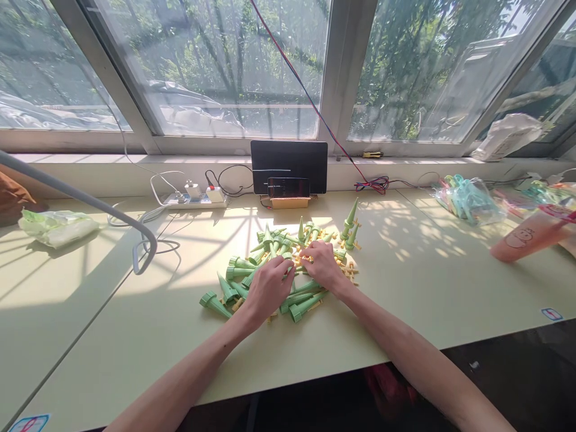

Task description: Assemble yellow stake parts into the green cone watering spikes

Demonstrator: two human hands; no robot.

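Observation:
A loose pile of green plastic plant-watering spikes, hollow cones with ribbed caps, lies across the middle of the table. Small yellow cross-shaped valve pieces are mixed among them, mostly on the right. My left hand is over the near part of the pile, its fingers curled in a pinch. Just across from it, my right hand has its fingers bent together above yellow pieces. Whatever sits in either pinch is hidden or too small to name. Two assembled spikes stand upright behind the right hand.
Behind the pile, a dark tablet and a phone lean near the window. A power strip, a grey metal arm and a green packet are leftward. Bagged plastic parts and a pink cup lie right.

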